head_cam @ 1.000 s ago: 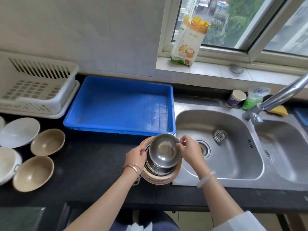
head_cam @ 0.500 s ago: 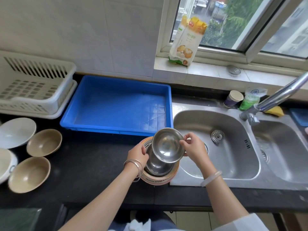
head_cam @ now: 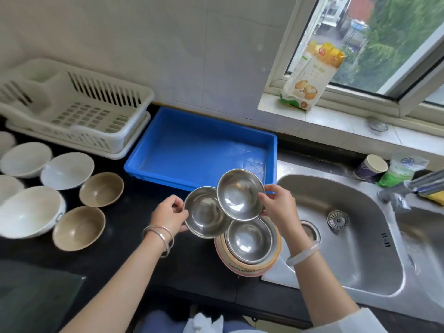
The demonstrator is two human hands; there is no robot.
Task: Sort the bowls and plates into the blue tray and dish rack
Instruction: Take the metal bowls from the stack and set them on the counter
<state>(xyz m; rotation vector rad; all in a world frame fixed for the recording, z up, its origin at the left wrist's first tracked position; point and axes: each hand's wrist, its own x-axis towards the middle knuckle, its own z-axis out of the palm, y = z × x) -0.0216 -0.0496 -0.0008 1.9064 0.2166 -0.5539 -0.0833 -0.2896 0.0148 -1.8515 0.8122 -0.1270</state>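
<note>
My left hand [head_cam: 169,216] grips the left rim of one steel bowl [head_cam: 204,213]. My right hand [head_cam: 278,204] pinches the right rim of a second steel bowl [head_cam: 239,193], lifted over the near edge of the blue tray [head_cam: 192,150], which holds nothing. A third steel bowl [head_cam: 249,239] sits in a stack of pink-rimmed bowls [head_cam: 249,267] on the counter by the sink. The white dish rack [head_cam: 79,109] stands at the back left. Two tan bowls [head_cam: 102,188] [head_cam: 79,228] and several white bowls [head_cam: 67,170] lie on the counter at left.
A double steel sink [head_cam: 348,236] with a faucet [head_cam: 413,186] fills the right. A paper cup [head_cam: 371,168] and a green bag [head_cam: 398,173] stand behind it. A flour packet [head_cam: 312,75] leans on the window sill. The counter is black.
Both hands lifted steel bowls off the stack: the right one rose toward the tray, the left one came away to the left. The view shifted to the left, showing more bowls.
</note>
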